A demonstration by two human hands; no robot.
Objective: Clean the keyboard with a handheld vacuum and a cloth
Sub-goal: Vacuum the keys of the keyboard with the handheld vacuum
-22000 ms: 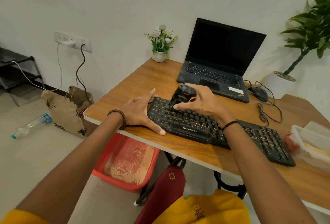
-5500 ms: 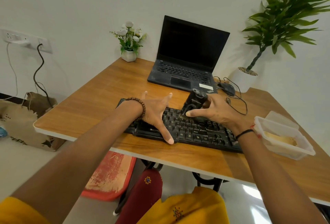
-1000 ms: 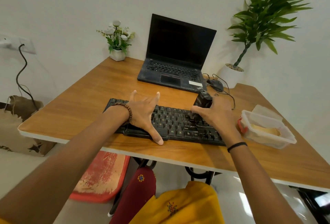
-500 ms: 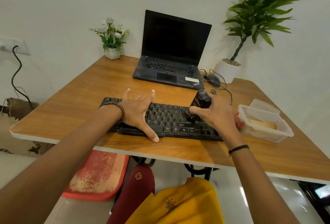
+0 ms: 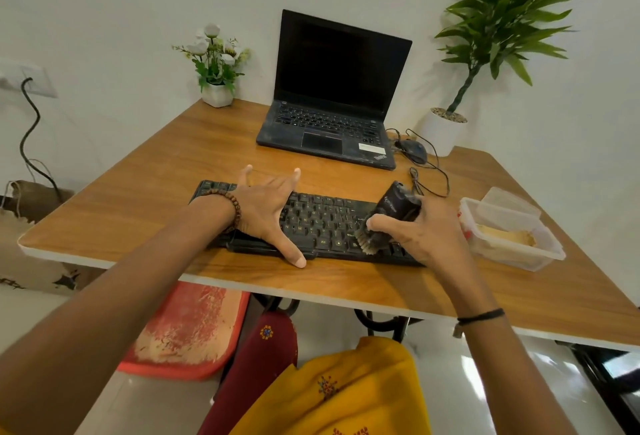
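Black keyboard [image 5: 322,223] sits near the front edge of a wooden desk [image 5: 145,188]. Left hand [image 5: 266,211] is splayed flat across its left half; right hand [image 5: 420,230] is wrapped around a small handheld vacuum [image 5: 393,213], bristles on the right-side keys. Behind them there's a laptop [image 5: 332,95] with a ThinkPad badge, white walls all round. Keyboard logo's unreadable.

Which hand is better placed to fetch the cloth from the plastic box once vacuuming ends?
Probably the right hand: it works beside the plastic box, though it grips the vacuum. The left hand is pinning the keyboard, farther away.
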